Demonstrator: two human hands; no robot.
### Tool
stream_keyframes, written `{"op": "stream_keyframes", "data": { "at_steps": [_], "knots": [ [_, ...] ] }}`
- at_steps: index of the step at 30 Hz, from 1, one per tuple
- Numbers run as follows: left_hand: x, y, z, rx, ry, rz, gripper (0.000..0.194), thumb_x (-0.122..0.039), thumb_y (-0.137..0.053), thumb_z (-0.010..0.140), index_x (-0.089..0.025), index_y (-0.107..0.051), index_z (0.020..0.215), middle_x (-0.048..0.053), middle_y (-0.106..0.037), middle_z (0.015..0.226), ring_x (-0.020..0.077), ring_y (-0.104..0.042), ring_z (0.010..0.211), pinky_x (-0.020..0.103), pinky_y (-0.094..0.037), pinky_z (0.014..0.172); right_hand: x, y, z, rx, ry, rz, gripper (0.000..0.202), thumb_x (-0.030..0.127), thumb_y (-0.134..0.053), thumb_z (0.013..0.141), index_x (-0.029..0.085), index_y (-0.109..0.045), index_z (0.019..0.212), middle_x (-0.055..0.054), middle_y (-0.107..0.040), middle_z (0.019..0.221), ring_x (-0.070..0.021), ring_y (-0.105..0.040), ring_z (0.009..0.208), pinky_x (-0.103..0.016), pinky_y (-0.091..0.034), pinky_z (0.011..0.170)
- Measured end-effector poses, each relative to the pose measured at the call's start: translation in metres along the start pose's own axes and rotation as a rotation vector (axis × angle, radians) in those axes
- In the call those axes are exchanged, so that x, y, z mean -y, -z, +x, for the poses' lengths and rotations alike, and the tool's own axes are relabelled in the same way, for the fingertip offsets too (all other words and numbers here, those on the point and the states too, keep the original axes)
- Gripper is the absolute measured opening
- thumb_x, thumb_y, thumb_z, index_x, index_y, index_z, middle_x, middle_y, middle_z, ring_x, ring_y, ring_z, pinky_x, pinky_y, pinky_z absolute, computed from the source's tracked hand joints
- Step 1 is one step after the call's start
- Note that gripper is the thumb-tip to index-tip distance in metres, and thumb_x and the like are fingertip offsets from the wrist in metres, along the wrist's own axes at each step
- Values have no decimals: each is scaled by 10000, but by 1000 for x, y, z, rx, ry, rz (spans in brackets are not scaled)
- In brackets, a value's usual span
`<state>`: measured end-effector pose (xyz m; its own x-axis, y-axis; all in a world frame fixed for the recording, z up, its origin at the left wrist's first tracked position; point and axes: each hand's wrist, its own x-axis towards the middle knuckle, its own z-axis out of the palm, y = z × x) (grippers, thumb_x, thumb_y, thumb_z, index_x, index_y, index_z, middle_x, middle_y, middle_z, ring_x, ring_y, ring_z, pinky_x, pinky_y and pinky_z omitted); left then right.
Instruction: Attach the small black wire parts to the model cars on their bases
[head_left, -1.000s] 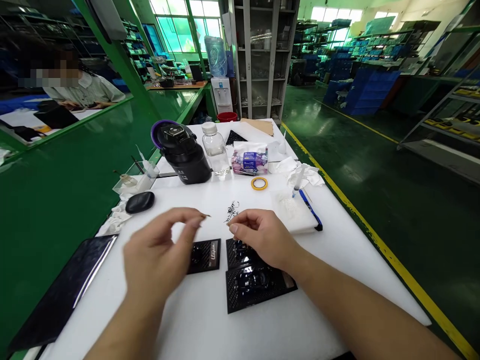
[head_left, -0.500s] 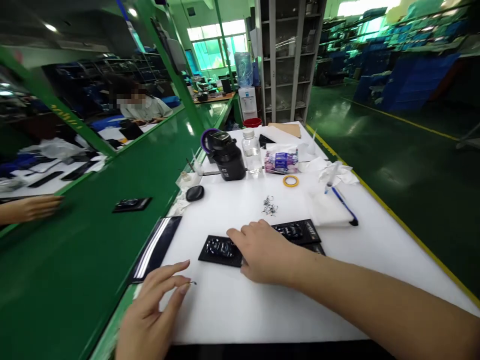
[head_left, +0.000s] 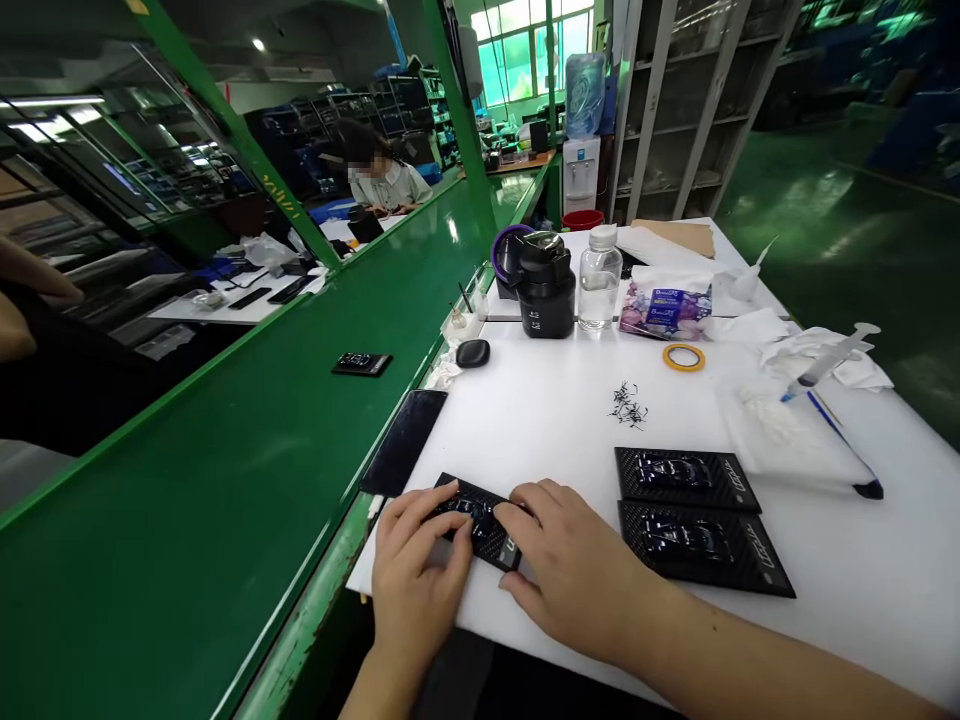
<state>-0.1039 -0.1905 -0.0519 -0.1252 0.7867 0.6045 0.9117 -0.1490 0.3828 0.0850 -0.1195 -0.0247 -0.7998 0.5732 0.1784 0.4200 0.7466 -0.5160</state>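
Note:
A small dark model car on a black carbon-patterned base [head_left: 491, 545] lies tilted near the front left of the white table. Over the car, my left hand [head_left: 424, 550] has its thumb and fingertips pinched together; whatever is between them is too small to make out. My right hand [head_left: 574, 560] grips the right end of the same base, thumb at the near edge and fingers on the far side. Two more cars on black bases, a farther one [head_left: 686, 480] and a nearer one [head_left: 705, 548], sit to the right. Beyond them lies a scatter of tiny black pieces [head_left: 628, 408].
A black jug [head_left: 546, 295], clear bottle [head_left: 598, 285], purple packet [head_left: 665, 308], yellow tape roll [head_left: 683, 358] and syringe [head_left: 832, 360] stand or lie farther back. Left are a dark panel [head_left: 405, 442] and a green bench [head_left: 247, 450] bearing another car [head_left: 361, 364]. A person sits beyond.
The view has swung left. My right hand has drawn one base leftward, away from the other two. My left hand has moved in over its car, and a person's hand at far left has drawn back.

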Motion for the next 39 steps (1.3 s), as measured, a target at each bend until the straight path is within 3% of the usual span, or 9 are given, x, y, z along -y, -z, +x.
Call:
{"op": "stream_keyframes", "data": {
  "at_steps": [8, 14, 22, 26, 39],
  "knots": [
    [1, 0, 2, 32, -54, 9, 173, -92, -650, 864, -245, -666, 943, 75, -675, 1166, 266, -561, 1081, 517, -473, 962, 0, 2, -4, -2, 32, -6, 461, 329, -716, 898, 146, -575, 1296, -138, -566, 1178, -305, -508, 1025, -480, -485, 901],
    [4, -3, 3, -31, -114, -6, 162, -87, -668, 853, -236, -679, 914, 69, -682, 1132, 255, -568, 1042, 480, -485, 925, 3, -3, -4, 4, 35, -43, 507, 372, -677, 933, 178, -532, 1378, -132, -552, 1168, -302, -495, 1022, -477, -484, 874],
    [4, 1, 7, 133, 176, -91, 20, -243, -604, 888, -243, -606, 869, 54, -583, 1333, 291, -490, 1253, 521, -415, 1043, 6, -10, -5, 11, 47, -165, 544, 355, -676, 936, 170, -493, 1414, -137, -542, 1192, -311, -495, 1019, -464, -487, 822],
    [6, 1, 11, 187, 307, -153, 193, -321, -593, 884, -251, -557, 1061, 74, -536, 1403, 302, -470, 1310, 541, -394, 1077, 6, -13, -4, -3, 55, -208, 562, 356, -691, 927, 163, -489, 1414, -132, -543, 1169, -310, -492, 1007, -459, -486, 803],
    [9, -1, 14, 216, 350, -179, 249, -353, -593, 876, -267, -587, 1110, 52, -550, 1381, 285, -489, 1297, 529, -377, 1109, 6, -11, -3, 1, 69, -209, 572, 353, -709, 915, 149, -494, 1405, -126, -549, 1125, -301, -500, 962, -449, -494, 757]
  ]
}}
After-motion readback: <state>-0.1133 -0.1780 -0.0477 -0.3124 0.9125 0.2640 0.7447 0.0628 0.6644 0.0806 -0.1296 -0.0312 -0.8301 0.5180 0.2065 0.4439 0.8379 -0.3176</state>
